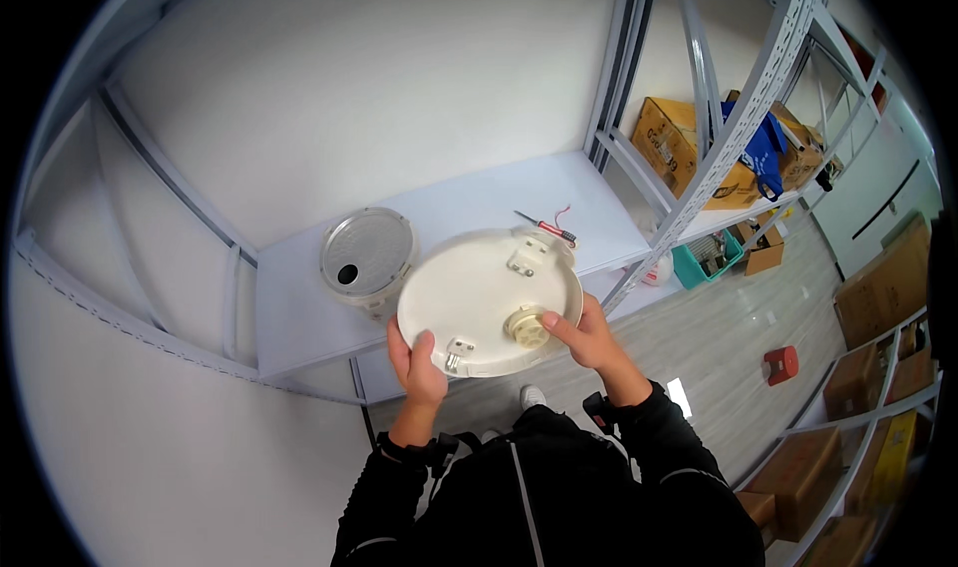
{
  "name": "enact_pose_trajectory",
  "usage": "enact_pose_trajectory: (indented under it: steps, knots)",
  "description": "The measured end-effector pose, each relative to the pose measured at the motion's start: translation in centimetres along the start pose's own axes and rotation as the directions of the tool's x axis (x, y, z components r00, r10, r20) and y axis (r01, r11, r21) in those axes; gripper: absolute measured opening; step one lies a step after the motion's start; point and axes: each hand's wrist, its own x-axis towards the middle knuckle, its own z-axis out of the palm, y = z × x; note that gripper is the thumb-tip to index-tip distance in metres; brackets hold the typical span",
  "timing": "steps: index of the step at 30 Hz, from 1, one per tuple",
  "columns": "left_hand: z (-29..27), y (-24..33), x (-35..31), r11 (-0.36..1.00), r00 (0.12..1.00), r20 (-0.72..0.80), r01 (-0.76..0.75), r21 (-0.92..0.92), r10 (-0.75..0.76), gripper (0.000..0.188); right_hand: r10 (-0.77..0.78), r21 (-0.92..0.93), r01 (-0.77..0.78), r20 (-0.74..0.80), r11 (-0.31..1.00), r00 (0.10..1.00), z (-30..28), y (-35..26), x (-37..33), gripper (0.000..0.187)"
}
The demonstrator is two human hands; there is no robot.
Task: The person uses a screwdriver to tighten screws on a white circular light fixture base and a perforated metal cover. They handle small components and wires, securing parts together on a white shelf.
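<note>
Between my two hands I hold a large oval cream plastic lid (pixel 459 292), its inner side turned up. Two small hinge-like brackets and a round ribbed plastic knob (pixel 527 328) sit on it. My left hand (pixel 417 367) grips the near left rim, thumb on top. At the right rim is my right hand (pixel 584 335), its thumb pressed by the knob and its other fingers underneath, hidden. Just beyond the lid, on the white shelf (pixel 309 332), stands a round container (pixel 369 255) with a grey metal inner plate and a dark round hole.
A red-handled screwdriver (pixel 547 228) lies on the shelf behind the lid. Grey metal posts (pixel 714 153) frame the shelf. To the right are a yellow cardboard box (pixel 667 148), a blue bag (pixel 760 158), a teal bin (pixel 709 258) and a red stool-like object (pixel 781 365) on the floor.
</note>
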Motion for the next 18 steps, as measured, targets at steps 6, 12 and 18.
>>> enact_pose_trajectory:
  steps: [6,12,18]
  knots:
    - [-2.2,-4.5,1.1,0.887,0.885,-0.082,0.461,0.025,-0.458,0.035,-0.404,-0.081,0.433,0.243,0.897,0.882,1.5,-1.8,-0.1,0.084]
    - [-0.5,-3.9,0.4,0.718,0.725,0.037,0.687,-0.117,-0.688,0.034,-0.442,-0.210,0.473,0.177,0.856,0.879,2.0,-0.7,0.2,0.080]
    - [1.3,-1.3,0.2,0.548,0.562,0.230,0.827,-0.126,-0.795,0.040,-0.408,-0.466,0.448,0.190,0.763,0.893,4.6,-2.1,0.3,0.074]
